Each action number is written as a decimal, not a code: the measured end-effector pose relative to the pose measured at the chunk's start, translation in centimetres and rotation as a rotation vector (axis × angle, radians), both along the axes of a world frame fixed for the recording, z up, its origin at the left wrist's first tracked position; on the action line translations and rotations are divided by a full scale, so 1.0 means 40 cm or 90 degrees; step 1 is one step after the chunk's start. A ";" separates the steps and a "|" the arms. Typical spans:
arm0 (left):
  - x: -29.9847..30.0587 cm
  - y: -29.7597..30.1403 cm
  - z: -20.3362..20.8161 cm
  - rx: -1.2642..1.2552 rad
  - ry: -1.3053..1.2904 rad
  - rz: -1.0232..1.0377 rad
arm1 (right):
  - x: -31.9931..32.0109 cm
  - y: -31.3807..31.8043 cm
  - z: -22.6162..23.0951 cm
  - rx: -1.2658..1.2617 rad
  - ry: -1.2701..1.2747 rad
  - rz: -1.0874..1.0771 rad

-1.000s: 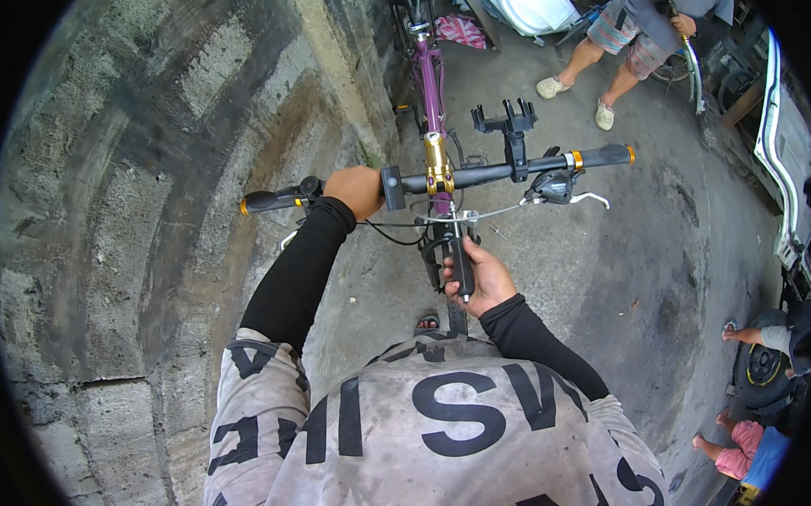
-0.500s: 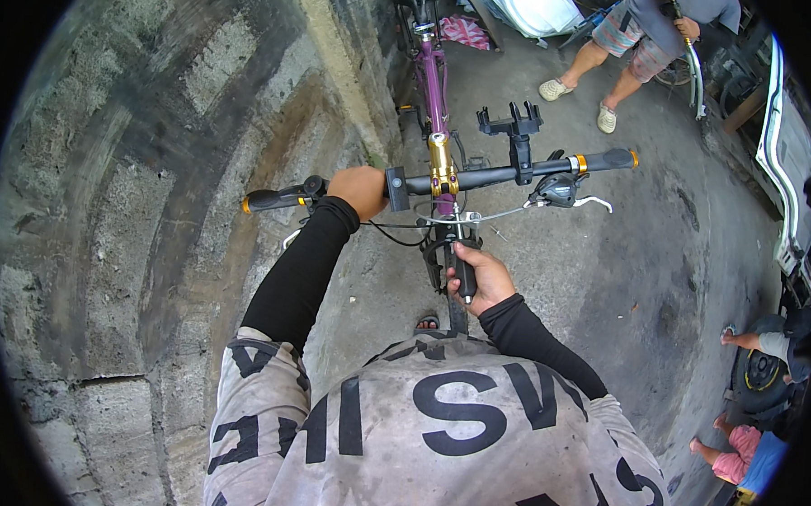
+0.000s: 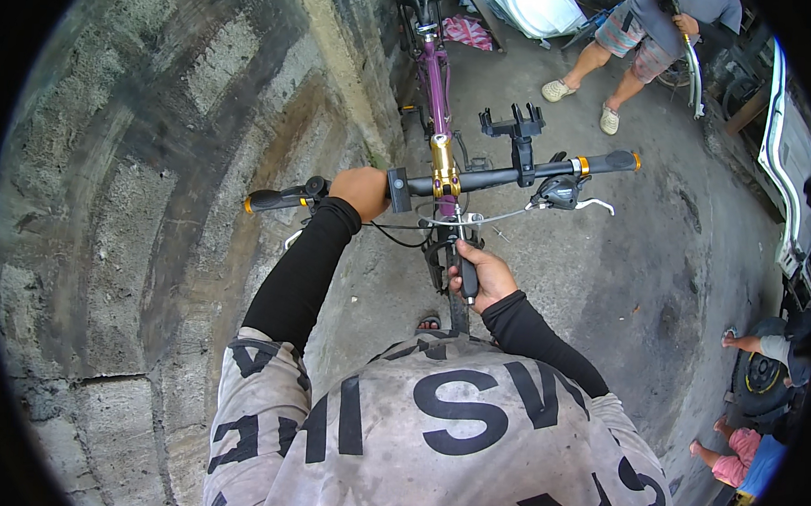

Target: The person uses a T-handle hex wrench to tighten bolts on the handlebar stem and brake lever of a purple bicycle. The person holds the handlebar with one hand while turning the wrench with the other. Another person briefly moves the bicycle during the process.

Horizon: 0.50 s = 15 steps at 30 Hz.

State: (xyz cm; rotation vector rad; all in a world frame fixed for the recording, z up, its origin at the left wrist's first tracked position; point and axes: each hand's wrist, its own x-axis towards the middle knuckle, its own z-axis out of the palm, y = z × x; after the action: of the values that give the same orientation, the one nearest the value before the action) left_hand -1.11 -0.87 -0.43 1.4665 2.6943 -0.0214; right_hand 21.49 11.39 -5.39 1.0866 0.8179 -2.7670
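My left hand [image 3: 361, 195] is closed around the black handlebar [image 3: 495, 178] of a bicycle, left of a small black box-shaped device [image 3: 398, 189]. In front of the gold stem [image 3: 444, 162], my right hand [image 3: 495, 279] grips a black-handled tool with a metal shaft [image 3: 468, 281]. The shaft points toward the bike below the stem; whether its tip touches a fastener is too small to tell. A purple frame [image 3: 436, 92] runs away behind the bar. On the bar's right half sit a black phone holder [image 3: 522, 139] and a brake lever unit [image 3: 560, 193].
A rough block wall [image 3: 125, 241] rises along the left. At the far right a person [image 3: 636, 46] stands holding a curved strip, near a white panel [image 3: 776, 152]. Other people's bare feet [image 3: 727, 339] and a tire [image 3: 762, 377] show at the right edge. Concrete floor [image 3: 603, 289] surrounds the bike.
The handlebar and both hands appear very slightly shifted to the right. Both grips look the same as before.
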 end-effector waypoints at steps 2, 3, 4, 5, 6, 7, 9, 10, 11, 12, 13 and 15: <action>0.001 0.001 0.005 -0.002 0.004 0.001 | -0.001 0.000 0.012 -0.021 -0.029 -0.026; 0.002 -0.001 0.005 -0.004 0.006 0.003 | -0.001 -0.002 0.030 -0.031 -0.044 -0.038; 0.002 -0.005 0.005 -0.002 0.003 0.005 | 0.001 -0.002 0.042 -0.036 -0.052 -0.005; 0.003 -0.004 0.005 0.002 0.000 0.005 | 0.004 0.000 0.054 -0.039 -0.060 0.025; 0.003 -0.004 0.005 0.006 -0.003 0.004 | 0.006 0.003 0.059 -0.041 -0.068 0.055; 0.005 -0.004 0.006 0.005 -0.006 0.006 | 0.008 0.014 0.035 -0.084 -0.037 0.061; 0.007 -0.001 0.010 0.003 -0.011 0.006 | 0.007 0.035 -0.005 -0.169 0.026 0.071; 0.008 0.000 0.012 0.005 -0.007 0.004 | 0.009 0.039 -0.018 -0.144 0.021 0.055; 0.008 0.000 0.012 0.006 -0.004 0.004 | 0.006 0.032 0.009 -0.120 0.016 0.042; 0.008 -0.001 0.011 0.006 0.000 0.005 | 0.003 0.025 0.024 -0.096 0.011 0.028; 0.007 -0.002 0.011 0.004 -0.001 0.006 | -0.001 0.021 0.013 -0.050 0.016 0.034; 0.007 0.001 0.011 0.000 -0.004 0.006 | -0.005 0.016 -0.009 0.043 0.025 0.042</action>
State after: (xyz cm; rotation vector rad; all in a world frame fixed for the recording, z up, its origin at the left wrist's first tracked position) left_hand -0.85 -0.83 0.03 1.4508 2.6971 -0.0170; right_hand 21.29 12.01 -5.76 0.9992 0.9405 -2.7331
